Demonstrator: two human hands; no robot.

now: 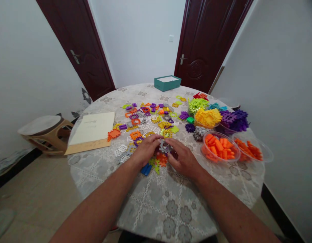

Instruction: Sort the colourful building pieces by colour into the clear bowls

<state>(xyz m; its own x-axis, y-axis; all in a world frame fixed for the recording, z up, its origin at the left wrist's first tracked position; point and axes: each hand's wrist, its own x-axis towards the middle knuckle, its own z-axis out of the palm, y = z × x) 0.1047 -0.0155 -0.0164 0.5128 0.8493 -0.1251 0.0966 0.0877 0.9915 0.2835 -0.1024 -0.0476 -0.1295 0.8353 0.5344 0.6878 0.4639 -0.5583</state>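
Observation:
Between my two hands is a grey plastic building piece with toothed edges and an open middle. My left hand grips its left side, fingers bent over the top. On its right side my right hand holds it with the fingertips, thumb below. Just under the hands lie an orange toothed piece, lime green pieces and a blue piece. Beyond them a loose spread of purple, orange, yellow and white window-like pieces covers the middle of the table.
Clear tubs of orange pieces and more orange pieces stand at right, behind them heaped yellow, lime and purple pieces. A green box sits at the far edge, an open notebook at left, a wooden stool beyond.

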